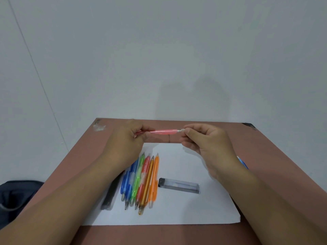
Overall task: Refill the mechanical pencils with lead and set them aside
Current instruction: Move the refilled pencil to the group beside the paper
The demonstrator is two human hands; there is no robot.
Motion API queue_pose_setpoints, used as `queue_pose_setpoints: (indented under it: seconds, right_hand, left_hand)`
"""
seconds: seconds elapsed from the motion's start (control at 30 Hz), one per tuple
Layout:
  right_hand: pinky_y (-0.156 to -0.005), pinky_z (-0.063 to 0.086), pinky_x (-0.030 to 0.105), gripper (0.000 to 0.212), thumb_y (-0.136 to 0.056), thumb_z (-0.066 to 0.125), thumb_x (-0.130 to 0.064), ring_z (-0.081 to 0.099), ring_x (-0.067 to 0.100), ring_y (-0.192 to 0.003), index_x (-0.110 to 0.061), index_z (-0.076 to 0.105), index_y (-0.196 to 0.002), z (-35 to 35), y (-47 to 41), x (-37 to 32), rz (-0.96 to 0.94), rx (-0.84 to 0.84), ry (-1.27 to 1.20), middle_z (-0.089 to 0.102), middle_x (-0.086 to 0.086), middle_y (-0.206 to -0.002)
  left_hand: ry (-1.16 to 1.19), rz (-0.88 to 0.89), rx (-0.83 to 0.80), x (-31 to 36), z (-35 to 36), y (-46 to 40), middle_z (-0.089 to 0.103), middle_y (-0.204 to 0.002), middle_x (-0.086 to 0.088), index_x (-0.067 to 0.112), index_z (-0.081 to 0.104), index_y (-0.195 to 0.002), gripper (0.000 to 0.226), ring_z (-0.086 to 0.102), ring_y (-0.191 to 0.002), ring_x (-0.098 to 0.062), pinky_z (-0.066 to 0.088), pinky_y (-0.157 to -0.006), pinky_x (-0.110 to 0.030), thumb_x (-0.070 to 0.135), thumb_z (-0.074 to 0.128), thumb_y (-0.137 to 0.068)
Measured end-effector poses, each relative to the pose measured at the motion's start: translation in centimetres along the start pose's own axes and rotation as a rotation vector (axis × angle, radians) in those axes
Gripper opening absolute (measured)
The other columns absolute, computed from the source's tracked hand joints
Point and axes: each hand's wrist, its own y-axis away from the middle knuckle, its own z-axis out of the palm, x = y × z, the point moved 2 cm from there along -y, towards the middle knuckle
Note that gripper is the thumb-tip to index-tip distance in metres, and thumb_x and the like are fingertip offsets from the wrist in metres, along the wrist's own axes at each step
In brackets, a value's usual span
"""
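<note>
A pink mechanical pencil [161, 131] is held level above the far part of the table. My left hand [128, 140] grips its tip end. My right hand [207, 140] pinches the clear cap at its other end. Below, on a white sheet [185, 209], several pencils [141, 179] in blue, green, red and orange lie side by side. A dark transparent lead case [179, 185] rests to their right. A blue pencil [242, 162] peeks out behind my right wrist.
The brown table [265, 156] stands against a pale wall. A black case-like object [110, 193] lies under my left forearm at the sheet's left edge. A dark bag [16, 197] sits on the floor to the left.
</note>
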Motion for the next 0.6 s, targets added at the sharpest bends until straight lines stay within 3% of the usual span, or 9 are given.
queue_pose_setpoints:
  seconds: [0.43, 0.6]
  right_hand:
    - [-0.076, 0.059, 0.027, 0.008, -0.093, 0.070, -0.006, 0.074, 0.019, -0.077, -0.003, 0.076, -0.097, -0.06, -0.09, 0.17, 0.015, -0.015, -0.022, 0.077, 0.013, -0.087]
    - [-0.073, 0.059, 0.024, 0.009, -0.093, 0.069, -0.006, 0.074, 0.017, -0.076, 0.000, 0.074, -0.098, -0.15, 0.15, -0.04, 0.044, -0.027, -0.122, 0.077, 0.013, -0.085]
  left_hand:
    - [-0.029, 0.103, -0.002, 0.00, -0.04, 0.04, 0.066, -0.104, 0.019, 0.036, 0.072, -0.110, 0.026, 0.058, -0.100, 0.002, 0.041, -0.081, -0.011, 0.016, 0.062, -0.097]
    - [-0.048, 0.135, -0.007, 0.08, 0.03, 0.08, 0.067, -0.108, 0.018, 0.037, 0.072, -0.113, 0.029, 0.060, -0.102, -0.001, 0.047, -0.088, -0.018, 0.016, 0.062, -0.097]
